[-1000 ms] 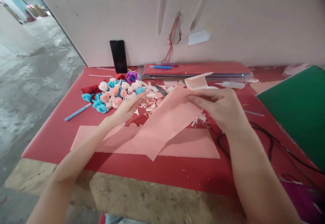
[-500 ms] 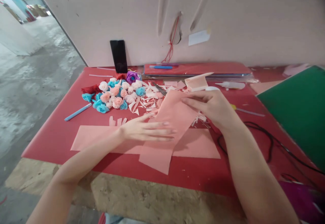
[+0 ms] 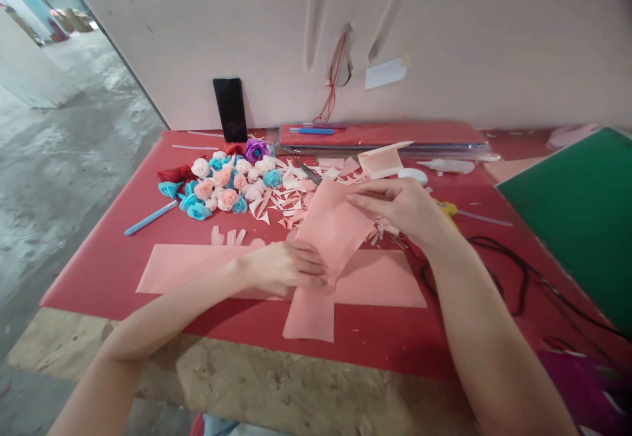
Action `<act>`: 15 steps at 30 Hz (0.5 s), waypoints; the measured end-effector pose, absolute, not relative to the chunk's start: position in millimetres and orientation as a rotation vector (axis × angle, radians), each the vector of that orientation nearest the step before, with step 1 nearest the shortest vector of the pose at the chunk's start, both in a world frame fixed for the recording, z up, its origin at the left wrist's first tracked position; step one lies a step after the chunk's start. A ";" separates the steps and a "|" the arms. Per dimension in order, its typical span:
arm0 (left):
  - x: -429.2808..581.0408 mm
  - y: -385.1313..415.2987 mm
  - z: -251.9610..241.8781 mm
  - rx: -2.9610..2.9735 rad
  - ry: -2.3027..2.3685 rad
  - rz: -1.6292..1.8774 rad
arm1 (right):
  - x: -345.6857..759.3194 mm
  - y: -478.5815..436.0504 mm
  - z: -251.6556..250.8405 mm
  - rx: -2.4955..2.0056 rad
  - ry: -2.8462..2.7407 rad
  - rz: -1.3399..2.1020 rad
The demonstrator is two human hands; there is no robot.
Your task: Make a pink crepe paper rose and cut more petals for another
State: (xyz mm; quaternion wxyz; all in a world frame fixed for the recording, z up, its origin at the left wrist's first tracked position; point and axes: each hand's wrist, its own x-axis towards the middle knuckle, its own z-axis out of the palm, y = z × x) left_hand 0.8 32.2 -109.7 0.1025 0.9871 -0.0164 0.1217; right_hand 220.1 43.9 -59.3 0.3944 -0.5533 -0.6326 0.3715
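A long pink paper strip [image 3: 328, 245] runs from the table's middle toward me, its near end lying flat over a wider pink sheet [image 3: 192, 268]. My right hand [image 3: 399, 207] pinches the strip's far top edge and lifts it a little. My left hand [image 3: 286, 266] rests on the strip's left side, its fingers curled and pressing the paper down at a bend.
A pile of small paper roses [image 3: 224, 182] in pink, blue and purple lies at the back left, with paper scraps [image 3: 286, 202] and scissors [image 3: 310, 172] beside it. A blue pen [image 3: 151, 217], a black phone [image 3: 230, 110], a green sheet [image 3: 582, 212] and a black cable [image 3: 523, 284] are around.
My left hand came from near the roses down onto the strip and pulled toward me. The strip swung from slanting leftward to pointing almost straight at me.
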 end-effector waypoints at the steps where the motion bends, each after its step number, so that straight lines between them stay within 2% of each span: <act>1: -0.1 33.6 -106.1 2.832 -0.017 0.389 | 219.5 43.5 -58.6 -1.398 -1.611 0.934; 6: -6.9 42.1 -89.8 2.519 0.156 0.596 | 213.5 38.7 -50.8 -1.369 -1.637 0.939; 11: -12.1 45.3 -85.8 2.512 0.581 0.978 | 206.8 30.9 -43.3 -1.371 -1.634 0.957; 15: -13.1 45.0 -83.7 2.460 0.694 1.033 | 204.5 26.6 -41.2 -1.325 -1.621 0.978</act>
